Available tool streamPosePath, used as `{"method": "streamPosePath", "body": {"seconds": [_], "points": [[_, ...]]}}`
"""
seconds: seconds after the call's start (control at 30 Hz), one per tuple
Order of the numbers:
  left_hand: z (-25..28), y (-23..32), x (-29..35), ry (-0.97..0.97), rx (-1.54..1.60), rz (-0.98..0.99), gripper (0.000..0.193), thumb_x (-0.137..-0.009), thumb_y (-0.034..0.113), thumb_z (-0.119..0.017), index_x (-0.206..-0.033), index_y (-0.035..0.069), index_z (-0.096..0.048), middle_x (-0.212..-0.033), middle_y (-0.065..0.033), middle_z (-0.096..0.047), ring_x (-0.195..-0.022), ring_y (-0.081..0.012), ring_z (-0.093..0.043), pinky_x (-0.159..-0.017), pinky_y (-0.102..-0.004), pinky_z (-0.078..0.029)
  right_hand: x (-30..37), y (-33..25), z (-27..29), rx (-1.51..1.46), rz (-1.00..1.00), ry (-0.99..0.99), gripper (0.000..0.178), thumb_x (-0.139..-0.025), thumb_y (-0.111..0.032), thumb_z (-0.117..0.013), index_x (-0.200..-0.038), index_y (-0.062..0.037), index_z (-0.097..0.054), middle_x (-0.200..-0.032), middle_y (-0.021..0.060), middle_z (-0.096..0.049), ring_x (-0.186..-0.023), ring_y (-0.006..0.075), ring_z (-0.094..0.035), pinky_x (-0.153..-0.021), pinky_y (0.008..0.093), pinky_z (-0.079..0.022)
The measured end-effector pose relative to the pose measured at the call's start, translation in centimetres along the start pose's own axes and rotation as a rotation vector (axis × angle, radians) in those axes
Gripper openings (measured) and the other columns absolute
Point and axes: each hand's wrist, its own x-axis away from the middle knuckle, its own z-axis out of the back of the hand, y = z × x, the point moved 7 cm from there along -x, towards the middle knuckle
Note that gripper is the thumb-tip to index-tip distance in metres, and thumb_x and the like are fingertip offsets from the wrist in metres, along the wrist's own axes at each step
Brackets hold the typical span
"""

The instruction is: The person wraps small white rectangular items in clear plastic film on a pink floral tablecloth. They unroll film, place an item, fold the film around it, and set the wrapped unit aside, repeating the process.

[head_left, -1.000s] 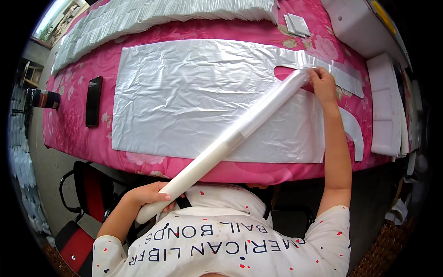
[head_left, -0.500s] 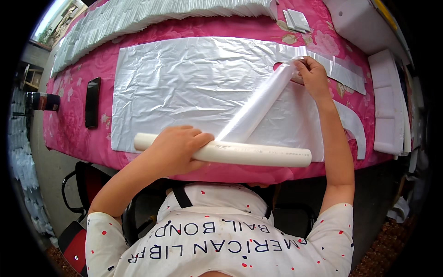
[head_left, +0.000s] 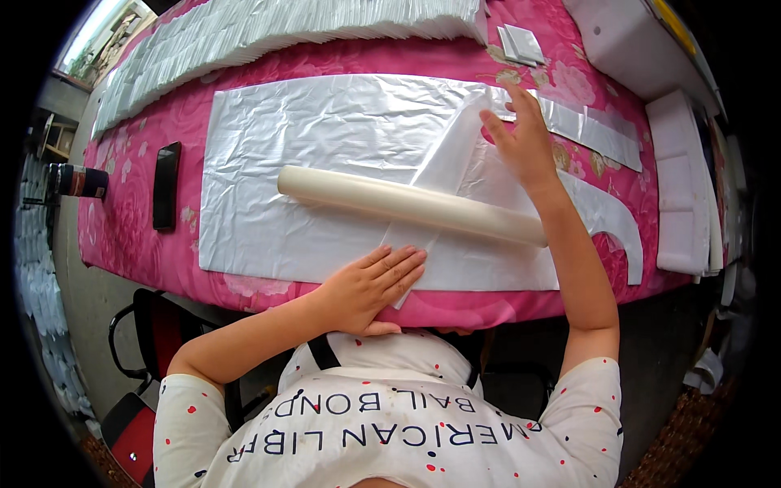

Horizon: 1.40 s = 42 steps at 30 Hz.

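Observation:
White plastic carrier bags (head_left: 285, 122) lie flat on the table, their handle strips pointing right. A narrow fold of the plastic film (head_left: 452, 138) runs slantwise from the far right down to the near edge. Across this fold rests a white tube (head_left: 407, 203), which neither hand grips. My left hand (head_left: 370, 281) is open and flat, fingers stretched over the near end of the fold by the table edge. My right hand (head_left: 521, 138) is open beside the fold's far end, thumb and fingers apart; its forearm passes by the tube's right end.
A long row of folded white bags (head_left: 268, 37) lines the far side of the pink flowered tablecloth (head_left: 130, 211). A black phone (head_left: 166, 185) and a dark jar (head_left: 79, 180) are at left. Small folded packets (head_left: 521, 45) lie far right, near white foam boxes (head_left: 679, 179).
The tube has left my left hand and now lies farther forward across the plastic. My left hand has come back to the near edge and flattened; my right hand has let go of the fold's far end.

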Motion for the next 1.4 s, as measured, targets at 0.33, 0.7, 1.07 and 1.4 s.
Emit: {"method": "streamPosePath", "body": {"seconds": [0.33,0.7,1.07,1.4], "points": [[-1.4,2.9,-0.2,0.101,-0.034,0.134,0.082,-0.08,0.059,-0.045,-0.138,0.002,-0.031,-0.146,-0.0189,-0.023,-0.136,-0.0317,-0.021,-0.109,-0.0437,-0.018,10.7,-7.0,-0.4,0.133,0.218,-0.416,0.047,-0.072,-0.008,-0.067,-0.118,-0.011,-0.057,-0.104,0.0087,-0.058,-0.096,0.0285,-0.052,-0.083,0.0377,-0.045],[0.0,1.2,-0.2,-0.004,0.075,-0.083,0.077,-0.076,0.041,-0.06,-0.138,0.006,-0.031,-0.147,-0.014,-0.024,-0.137,-0.0272,-0.021,-0.111,-0.0419,-0.018,11.0,1.0,7.9,0.123,0.01,-0.276,0.051,-0.072,-0.006,-0.065,-0.122,-0.0115,-0.056,-0.111,0.0102,-0.058,-0.098,0.0298,-0.051,-0.088,0.0371,-0.041],[-2.9,4.7,-0.6,0.125,-0.238,0.041,0.051,-0.087,0.022,-0.04,-0.137,0.014,-0.036,-0.144,-0.0147,-0.031,-0.133,-0.028,-0.029,-0.107,-0.0428,-0.025,10.1,-5.9,0.8,0.105,0.369,-0.422,0.045,-0.07,-0.006,-0.066,-0.114,-0.0162,-0.061,-0.112,0.0041,-0.058,-0.098,0.0255,-0.052,-0.09,0.0391,-0.039],[-1.6,4.3,0.4,0.13,-0.085,-0.098,0.048,-0.085,0.019,-0.045,-0.132,0.008,-0.041,-0.141,-0.014,-0.035,-0.132,-0.0264,-0.033,-0.107,-0.041,-0.027,-0.3,-2.4,-4.4,0.128,0.39,-0.218,0.045,-0.075,-0.005,-0.063,-0.119,-0.015,-0.058,-0.12,0.0054,-0.056,-0.112,0.0268,-0.047,-0.1,0.0371,-0.034]]}}
